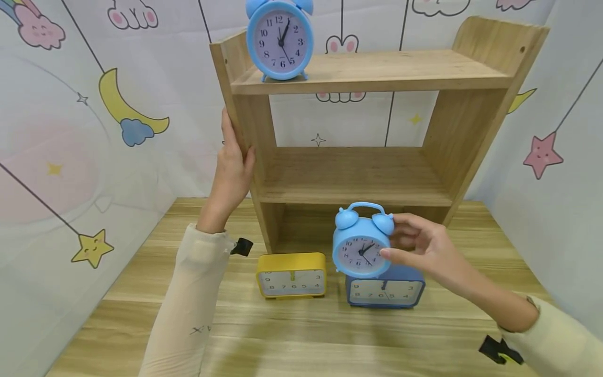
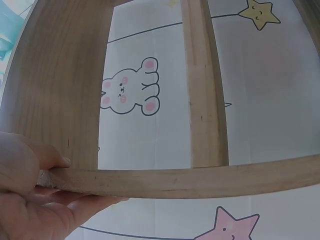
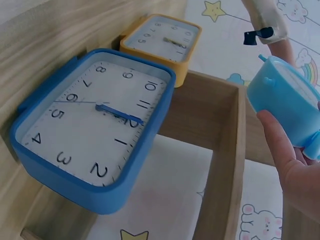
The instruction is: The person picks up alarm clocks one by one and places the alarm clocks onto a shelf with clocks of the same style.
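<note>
I read a white backdrop [image 1: 151, 178] with printed moons, stars and rabbits around the work area. Before it extends a tabletop [image 1: 282, 345] with streaked, pale wood grain. At its far side stands an open-backed wooden shelf unit [image 1: 353, 175], with flat boards between two upright side panels.

My left hand [image 1: 233, 162], below a cream sleeve [image 1: 186, 298], is clamped on the left side panel, thumb inside and fingers outside. My right hand [image 1: 435, 254] is clamped on a light-blue twin-bell alarm clock [image 1: 361, 251], thumb at the dial's right edge and fingers behind the case. I locate this clock raised in front of the unit's lower section, apart from the clocks on the tabletop.

Near the unit's base I identify two rounded-rectangular clocks: a dark-blue desk clock [image 1: 386, 293] at right and a yellow desk clock [image 1: 292, 275] at left. A second twin-bell clock [image 1: 281, 44], round and light blue, stands on short feet at the top board's left end.
</note>
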{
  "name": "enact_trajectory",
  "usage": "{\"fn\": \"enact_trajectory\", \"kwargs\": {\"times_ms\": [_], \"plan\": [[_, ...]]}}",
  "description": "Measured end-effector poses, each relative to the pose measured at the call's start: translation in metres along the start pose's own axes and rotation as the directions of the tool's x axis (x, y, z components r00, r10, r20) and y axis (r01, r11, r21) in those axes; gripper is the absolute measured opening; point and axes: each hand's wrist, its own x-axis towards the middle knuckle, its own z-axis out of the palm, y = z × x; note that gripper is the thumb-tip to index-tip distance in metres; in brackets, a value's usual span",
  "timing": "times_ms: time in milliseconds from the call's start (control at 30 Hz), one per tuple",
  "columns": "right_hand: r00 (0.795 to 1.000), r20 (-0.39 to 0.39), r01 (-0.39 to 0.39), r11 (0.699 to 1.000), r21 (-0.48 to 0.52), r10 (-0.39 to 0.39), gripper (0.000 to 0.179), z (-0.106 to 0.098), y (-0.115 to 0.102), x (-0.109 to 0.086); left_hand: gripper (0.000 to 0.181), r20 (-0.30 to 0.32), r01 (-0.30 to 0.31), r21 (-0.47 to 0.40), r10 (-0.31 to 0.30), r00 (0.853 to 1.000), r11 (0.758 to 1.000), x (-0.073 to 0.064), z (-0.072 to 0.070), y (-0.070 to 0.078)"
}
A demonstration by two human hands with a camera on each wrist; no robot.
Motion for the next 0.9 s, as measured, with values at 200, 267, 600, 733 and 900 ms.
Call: {"fn": "enact_trajectory", "kwargs": {"times_ms": [200, 267, 600, 733, 900], "plan": [[1.0, -0.025, -0.014, 0.999, -0.035, 0.013, 0.049, -0.008, -0.009, 0.004, 0.08, -0.005, 0.003, 0.009, -0.003, 1.0, 1.0, 0.0, 0.0, 0.0], [0.999, -0.036, -0.02, 0.999, -0.044, 0.018, 0.051, -0.011, -0.012, 0.005, 0.08, -0.004, 0.001, 0.008, -0.001, 1.0, 1.0, 0.0, 0.0, 0.0], [0.998, -0.067, -0.001, 1.0, -0.007, 0.0, 0.058, -0.027, -0.025, 0.012, 0.08, -0.01, 0.0, -0.001, 0.0, 1.0, 1.0, -0.001, 0.0, 0.0], [0.997, -0.079, -0.016, 0.996, -0.091, 0.008, 0.06, -0.035, -0.033, 0.013, 0.081, -0.009, -0.001, -0.004, 0.001, 1.0, 1.0, -0.001, 0.001, -0.001], [0.996, -0.084, -0.009, 0.992, -0.123, -0.001, 0.06, -0.045, -0.044, 0.018, 0.08, -0.008, -0.005, -0.004, 0.005, 1.0, 1.0, 0.0, 0.001, 0.0]]}}
